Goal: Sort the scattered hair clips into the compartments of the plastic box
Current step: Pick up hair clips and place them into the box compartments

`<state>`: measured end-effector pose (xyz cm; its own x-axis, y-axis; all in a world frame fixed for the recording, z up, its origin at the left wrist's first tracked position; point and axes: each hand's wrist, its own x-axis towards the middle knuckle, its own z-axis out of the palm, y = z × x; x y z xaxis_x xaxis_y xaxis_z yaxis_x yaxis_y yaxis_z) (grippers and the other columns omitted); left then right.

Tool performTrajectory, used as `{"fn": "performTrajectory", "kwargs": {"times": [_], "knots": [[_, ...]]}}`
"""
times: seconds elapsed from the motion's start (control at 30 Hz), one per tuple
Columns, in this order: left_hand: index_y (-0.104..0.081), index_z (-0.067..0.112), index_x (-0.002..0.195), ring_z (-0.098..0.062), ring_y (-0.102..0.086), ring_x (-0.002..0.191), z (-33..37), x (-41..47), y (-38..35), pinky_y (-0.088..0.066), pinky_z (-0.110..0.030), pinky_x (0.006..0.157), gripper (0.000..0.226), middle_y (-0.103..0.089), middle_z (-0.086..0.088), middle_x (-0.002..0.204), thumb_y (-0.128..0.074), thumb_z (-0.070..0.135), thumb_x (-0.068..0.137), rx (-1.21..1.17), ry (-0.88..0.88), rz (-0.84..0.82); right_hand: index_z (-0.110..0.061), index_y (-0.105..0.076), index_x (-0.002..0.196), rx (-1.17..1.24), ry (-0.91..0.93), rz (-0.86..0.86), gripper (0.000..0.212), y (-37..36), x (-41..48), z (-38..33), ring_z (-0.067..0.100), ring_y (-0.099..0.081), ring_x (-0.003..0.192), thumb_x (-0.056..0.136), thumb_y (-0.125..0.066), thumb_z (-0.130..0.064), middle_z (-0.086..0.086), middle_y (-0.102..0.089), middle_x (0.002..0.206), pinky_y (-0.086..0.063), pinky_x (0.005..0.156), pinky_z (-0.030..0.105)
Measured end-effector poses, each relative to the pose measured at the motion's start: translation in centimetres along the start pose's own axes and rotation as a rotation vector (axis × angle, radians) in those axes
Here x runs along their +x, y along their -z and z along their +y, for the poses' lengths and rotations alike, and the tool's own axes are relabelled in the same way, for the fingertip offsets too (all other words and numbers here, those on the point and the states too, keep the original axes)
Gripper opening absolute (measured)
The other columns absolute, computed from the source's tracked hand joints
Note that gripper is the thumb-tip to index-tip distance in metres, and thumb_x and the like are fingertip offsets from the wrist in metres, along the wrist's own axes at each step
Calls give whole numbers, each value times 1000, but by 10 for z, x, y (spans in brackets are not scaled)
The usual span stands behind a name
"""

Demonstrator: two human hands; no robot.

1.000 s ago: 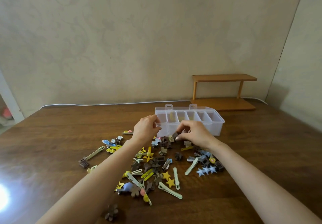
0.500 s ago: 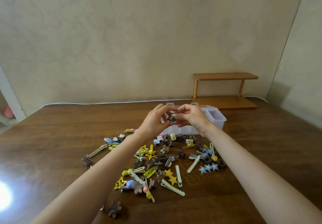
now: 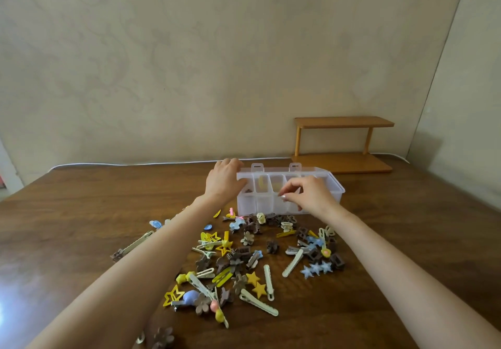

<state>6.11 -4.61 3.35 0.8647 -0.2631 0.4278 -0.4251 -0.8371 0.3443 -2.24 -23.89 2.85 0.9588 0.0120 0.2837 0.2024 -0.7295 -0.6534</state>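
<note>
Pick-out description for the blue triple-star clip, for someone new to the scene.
Start at the clear plastic compartment box on the brown wooden table, then follow the right edge of the hair-clip pile toward the camera. The light-blue three-star hair clip lies beside dark brown square clips; it alone shows three blue stars in a row.
</note>
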Motion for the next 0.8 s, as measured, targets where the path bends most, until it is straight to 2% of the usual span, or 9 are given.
{"fn": "performTrajectory", "kwargs": {"times": [0.1, 0.23, 0.37, 0.43, 0.5, 0.63, 0.73, 0.8], "knots": [[-56, 15, 116, -20, -48, 111, 2, -12, 1, -42, -31, 85, 27, -57, -2, 118, -56, 22, 89, -46, -68, 61, -23, -73, 94, -186, 57, -20, 12, -2, -4, -3, 2, -58, 81, 88, -64, -19, -6, -70, 96, -40, 71, 16], [-59, 16, 103, -12, -48, 94, 3, -29, 4, -45, -28, 75, 15, -58, 4, 105, -57, 19, 89, -124, -118, 108, -26, -70, 108, -388, 120, -64, 21, -14, -11, -6, 10, -61, 104, 88, -64, -29, -7, -69, 110, -45, 88, 27], [-59, 17, 93, -8, -49, 85, 5, -42, 2, -43, -23, 70, 6, -54, 11, 91, -59, 19, 88, -155, -165, 81, -27, -67, 114, -492, 177, -68, 29, -28, -12, -3, 13, -60, 107, 86, -64, -36, -8, -67, 115, -46, 87, 29], [-58, 17, 90, -9, -50, 85, 6, -46, 0, -43, -23, 70, 4, -54, 11, 89, -59, 15, 87, -178, -172, 48, -26, -68, 110, -525, 191, -71, 25, -33, -12, -3, 14, -59, 104, 87, -63, -35, -7, -67, 113, -46, 84, 28], [-57, 18, 88, -9, -50, 85, 8, -48, -2, -42, -22, 70, 11, -55, 11, 88, -55, 7, 85, -212, -168, 41, -26, -69, 104, -527, 190, -61, 20, -36, -12, -3, 13, -60, 99, 88, -63, -33, -7, -67, 108, -45, 79, 26], [-59, 18, 88, -10, -50, 89, 10, -53, -5, -41, -25, 73, 23, -60, 9, 92, -49, -1, 81, -247, -159, 27, -27, -69, 101, -370, 88, -7, 18, -31, -14, -2, 7, -60, 92, 86, -64, -35, -10, -68, 101, -42, 73, 21], [-59, 19, 91, -12, -51, 92, 12, -53, -4, -41, -32, 82, 21, -62, 9, 96, -56, 2, 79, -206, -207, -29, -27, -71, 95, -54, -42, -16, 13, -24, -14, 0, 4, -60, 84, 83, -69, -32, -11, -69, 91, -46, 74, 23], [-58, 23, 93, -9, -48, 93, 12, -53, -2, -37, -32, 86, 18, -61, 11, 100, -63, 11, 80, -183, -225, -72, -22, -72, 91, 216, -109, -32, 12, -19, -14, 0, 5, -64, 81, 80, -72, -26, -7, -71, 84, -45, 75, 24]]}}
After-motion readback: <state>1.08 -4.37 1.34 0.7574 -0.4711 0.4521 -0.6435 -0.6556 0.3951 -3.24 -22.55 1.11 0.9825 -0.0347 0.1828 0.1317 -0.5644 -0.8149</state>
